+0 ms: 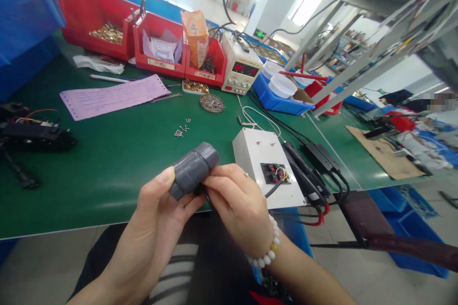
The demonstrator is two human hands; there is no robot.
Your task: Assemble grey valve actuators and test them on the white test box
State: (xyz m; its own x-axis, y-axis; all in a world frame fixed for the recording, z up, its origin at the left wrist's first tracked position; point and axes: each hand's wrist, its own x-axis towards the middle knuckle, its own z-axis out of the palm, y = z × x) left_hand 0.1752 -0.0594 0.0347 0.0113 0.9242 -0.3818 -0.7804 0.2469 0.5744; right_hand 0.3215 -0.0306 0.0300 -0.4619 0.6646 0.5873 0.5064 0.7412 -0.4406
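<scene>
Left of the white switch box [250, 164], the left hand [157, 219] and right hand [239, 205] clasp a grey cylindrical housing [193, 170], probably light, stiff, slightly slippery; its barrel seems best to grip.

I see the dark grey, stepped cylinder [193, 170] held tilted, right end higher, by the near edge of the bench [89, 186].

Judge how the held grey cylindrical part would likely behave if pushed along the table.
The grey cylindrical part would probably roll, given its rounded sides. It seems stiff: no dent shows where the left hand grips it. Its smooth surface may feel slippery.
</scene>
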